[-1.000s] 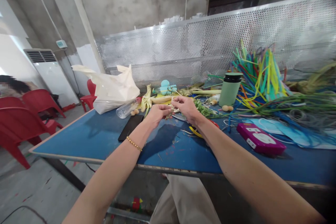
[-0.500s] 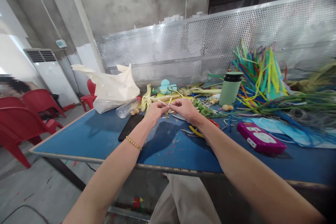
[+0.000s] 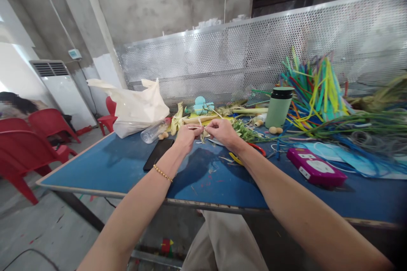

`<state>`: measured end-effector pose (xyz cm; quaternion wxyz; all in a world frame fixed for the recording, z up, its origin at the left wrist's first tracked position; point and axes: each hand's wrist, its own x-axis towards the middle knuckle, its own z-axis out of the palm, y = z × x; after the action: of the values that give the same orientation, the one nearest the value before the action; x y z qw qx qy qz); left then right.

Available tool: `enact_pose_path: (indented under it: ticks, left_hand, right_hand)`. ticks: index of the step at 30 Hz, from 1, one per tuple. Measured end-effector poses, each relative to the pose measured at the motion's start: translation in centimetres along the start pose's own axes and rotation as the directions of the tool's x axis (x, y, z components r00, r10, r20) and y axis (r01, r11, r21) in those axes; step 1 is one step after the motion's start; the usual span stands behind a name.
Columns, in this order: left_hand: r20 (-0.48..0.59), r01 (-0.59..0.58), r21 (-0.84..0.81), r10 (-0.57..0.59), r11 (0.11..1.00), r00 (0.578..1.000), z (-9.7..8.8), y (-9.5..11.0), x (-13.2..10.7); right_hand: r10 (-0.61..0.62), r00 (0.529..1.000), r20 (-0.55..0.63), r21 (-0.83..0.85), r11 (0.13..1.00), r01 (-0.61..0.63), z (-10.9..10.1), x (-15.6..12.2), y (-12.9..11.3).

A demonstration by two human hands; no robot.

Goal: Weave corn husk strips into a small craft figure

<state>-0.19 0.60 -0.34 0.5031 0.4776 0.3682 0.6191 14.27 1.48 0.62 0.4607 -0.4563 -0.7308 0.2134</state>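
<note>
Above the blue table (image 3: 104, 169), my left hand (image 3: 187, 139) is closed in a pinch on a thin pale strip (image 3: 200, 122) that looks like dried husk. Close beside it, my right hand (image 3: 224, 133) has thumb and forefinger pressed together; whatever lies between those tips is too small to make out. Scissors with a red handle (image 3: 257, 149) lie partly under my right wrist, with a yellow handle (image 3: 235, 159) beside them. Pale husks (image 3: 178, 120) and green leaves (image 3: 243, 129) are spread just behind my hands.
Left of my hands are a black phone (image 3: 159, 154), a clear bottle (image 3: 152, 132) and a white plastic bag (image 3: 136, 108). To the right stand a green jar (image 3: 279, 108), a purple box (image 3: 314, 167) and colourful strips (image 3: 327, 89). Red chairs (image 3: 28, 152) stand beyond the table.
My fingertips have moved slightly apart. The pale strip now sits nearer my left fingers, and my left hand has turned a little.
</note>
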Motion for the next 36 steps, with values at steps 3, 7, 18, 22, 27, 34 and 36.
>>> enact_pose_path:
  ticks: [3, 7, 18, 22, 27, 34, 36]
  left_hand:
    - [-0.01, 0.011, -0.017, -0.011, 1.0, 1.0, 0.0, 0.0, 0.0]
    - [-0.001, 0.026, -0.039, -0.026, 0.999, 1.0, -0.1, 0.0, 0.0]
    - [-0.011, -0.029, 0.09, 0.03, 0.996, 0.999, -0.4, -0.2, 0.1]
    - [-0.019, -0.07, 0.228, 0.076, 0.971, 0.997, -0.4, -0.4, 0.3]
    - [0.129, -0.037, 0.18, 0.014, 0.983, 0.992, -0.7, 0.3, 0.0]
    - [0.131, 0.117, -0.084, -0.105, 0.99, 0.986, -1.0, 0.4, 0.3]
    - [0.126, 0.101, -0.096, -0.089, 0.99, 0.988, -1.0, 0.3, 0.5]
  right_hand:
    - [0.0, 1.0, -0.001, 0.01, 1.0, 0.0, 0.0, 0.0, 0.1]
    - [0.0, 1.0, 0.004, 0.04, 0.999, 0.0, -0.1, 0.0, 0.1]
    - [0.062, 0.988, 0.142, 0.251, 0.963, -0.097, 0.2, -0.3, 0.6]
    - [0.058, 0.989, 0.133, 0.337, 0.936, -0.1, 0.3, -0.2, 0.7]
    - [-0.02, 0.994, 0.103, 0.306, 0.952, -0.012, 0.0, 0.0, 0.9]
    - [-0.069, 0.993, 0.094, 0.185, 0.981, 0.051, -0.2, 0.2, 0.9]
    - [-0.051, 0.993, 0.107, 0.175, 0.984, 0.032, -0.2, 0.0, 0.7]
